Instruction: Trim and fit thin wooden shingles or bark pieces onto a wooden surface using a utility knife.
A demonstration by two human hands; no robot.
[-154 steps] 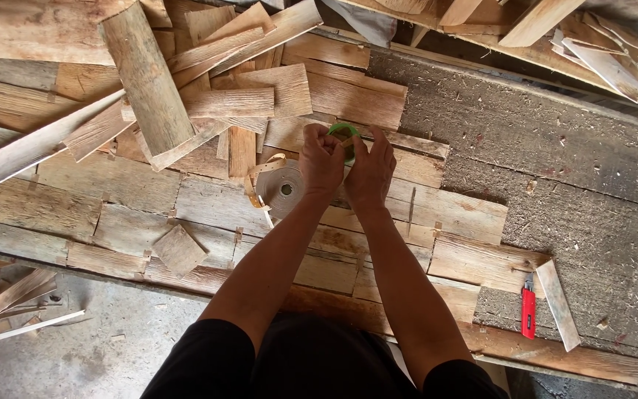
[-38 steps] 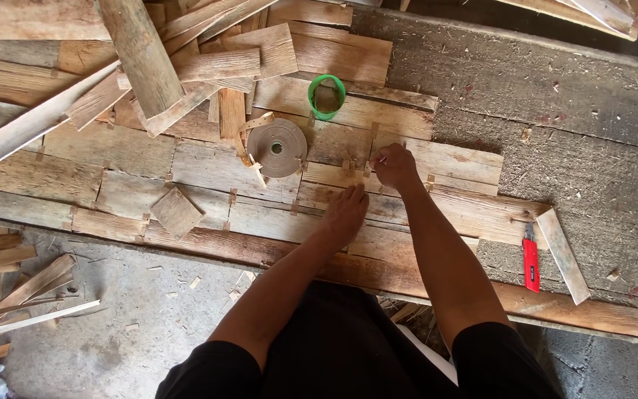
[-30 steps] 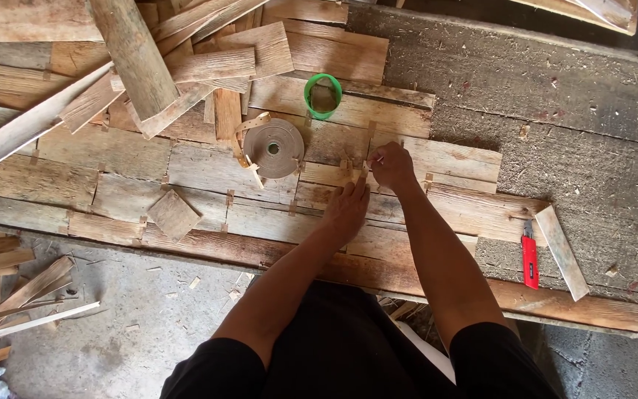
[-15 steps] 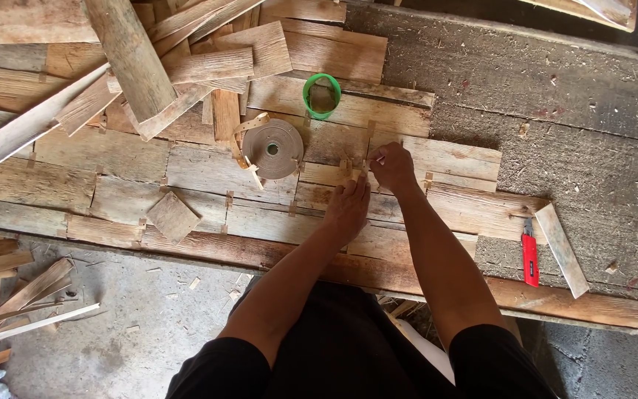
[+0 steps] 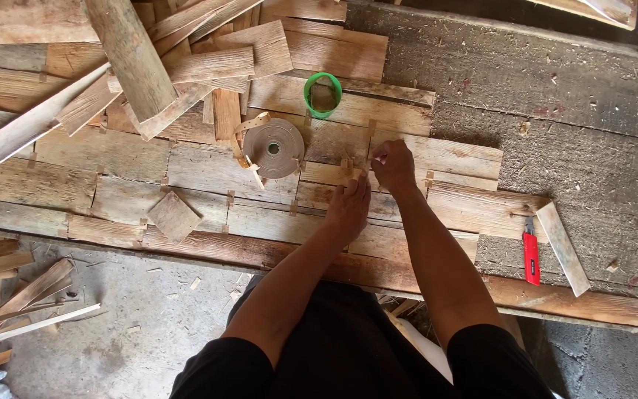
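Your hands work on a patchwork of weathered wooden boards (image 5: 208, 166), flat pieces laid edge to edge and joined with short strips of tan tape across the seams. Your left hand (image 5: 348, 207) lies palm down on the boards, fingers together and pressing flat near a seam, holding nothing. Your right hand (image 5: 393, 164) sits just beyond it, fingertips pinched on a small pale bit of tape (image 5: 379, 158) at the seam.

A roll of tan tape (image 5: 273, 148) lies flat just left of your hands, its loose end curling off to the left. A green tape ring (image 5: 323, 94) rests on the boards farther up. A red utility knife (image 5: 531, 253) lies well to the right beside a narrow wood strip (image 5: 563, 247).

Half a second ago, your hands sat in almost the same places; the roll, ring and knife have not moved. Five seconds ago both hands were raised together around the green ring.
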